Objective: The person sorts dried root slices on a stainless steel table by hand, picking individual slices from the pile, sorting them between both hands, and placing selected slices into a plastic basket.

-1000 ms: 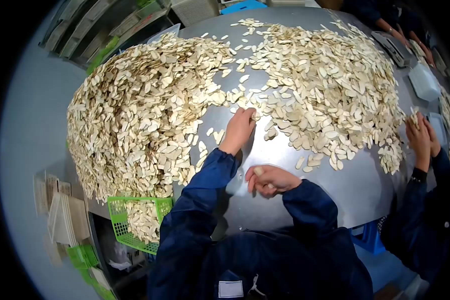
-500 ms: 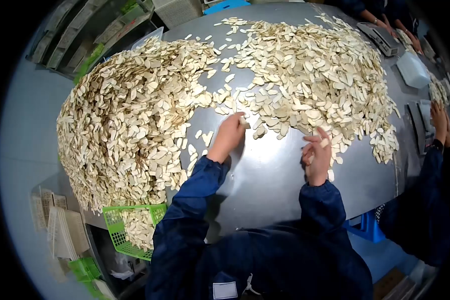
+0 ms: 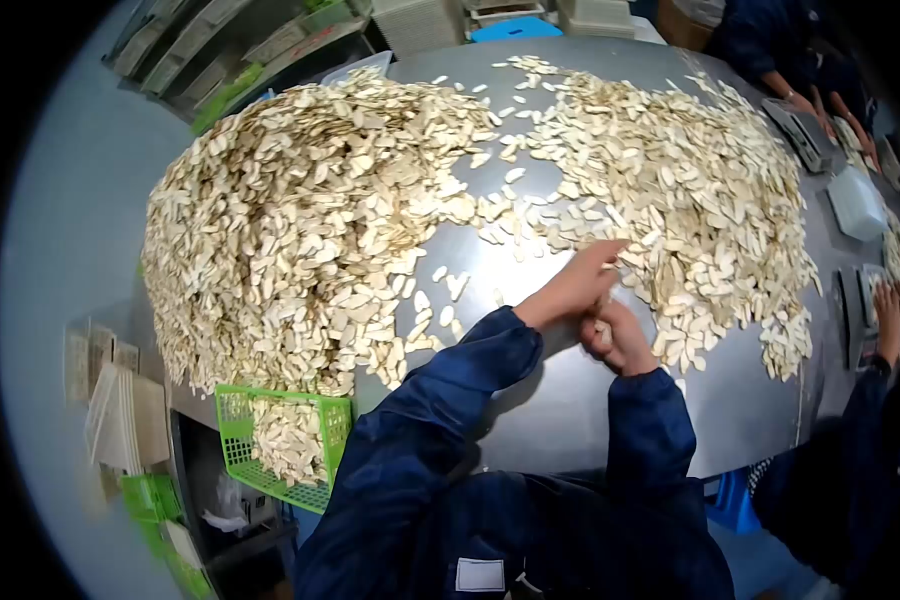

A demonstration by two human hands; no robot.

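Pale dried slices lie in two big heaps on the metal table [image 3: 560,440]. My left hand [image 3: 582,282] reaches to the near edge of the right heap [image 3: 690,190], its fingertips among the slices; what they pinch, if anything, is too small to make out. Just below it, close to its wrist side, my right hand [image 3: 618,335] is curled round a few slices, one pale piece showing between its fingers. The left heap [image 3: 280,230] is larger, with loose slices scattered between the two heaps.
A green basket [image 3: 338,430] holding slices stands at the table's lower left edge. White containers [image 3: 855,203] and a scale [image 3: 798,135] are at the right, near co-workers' hands [image 3: 890,315]. Stacked trays [image 3: 130,415] and shelves stand at the left.
My left hand has moved right, from the gap between the heaps to the right heap. My right hand has drawn back slightly toward me and closed more. The view has shifted.
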